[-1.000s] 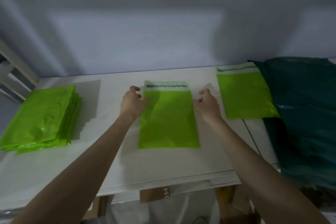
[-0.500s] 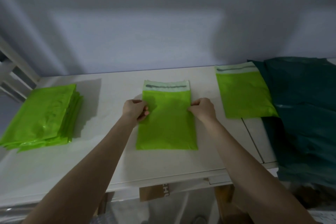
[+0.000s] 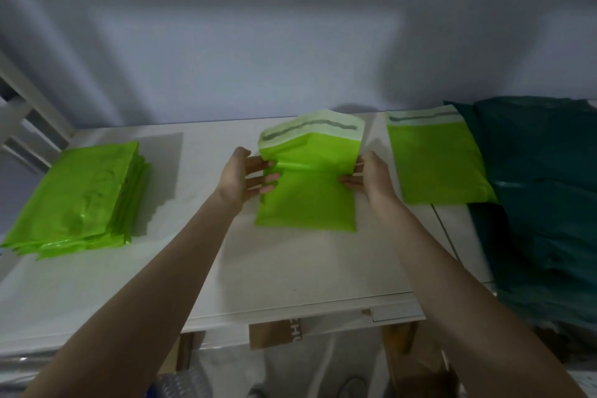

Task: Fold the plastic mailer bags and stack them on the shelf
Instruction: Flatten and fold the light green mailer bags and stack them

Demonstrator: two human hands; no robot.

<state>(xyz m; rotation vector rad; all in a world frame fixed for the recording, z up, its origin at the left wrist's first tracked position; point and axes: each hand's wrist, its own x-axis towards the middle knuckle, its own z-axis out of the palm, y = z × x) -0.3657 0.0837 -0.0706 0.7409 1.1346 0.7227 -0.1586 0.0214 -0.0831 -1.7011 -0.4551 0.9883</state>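
Note:
A lime-green plastic mailer bag [image 3: 308, 200] lies in the middle of the white shelf top [image 3: 200, 268]. Its far half, with the pale adhesive flap, is lifted off the surface and bends toward me. My left hand [image 3: 245, 176] grips the bag's left edge at the bend. My right hand [image 3: 368, 176] grips its right edge at the same height. A stack of folded green mailers [image 3: 80, 200] sits at the left. Another flat green mailer [image 3: 436, 158] lies to the right.
A pile of dark teal bags [image 3: 542, 197] covers the right end of the surface. A white frame [image 3: 22, 113] rises at the far left. The wall stands close behind. Cardboard boxes [image 3: 274, 333] show below the front edge.
Both hands slid down the bag's sides, took hold of the edges and lifted the flap end up off the surface. The view also shifted slightly.

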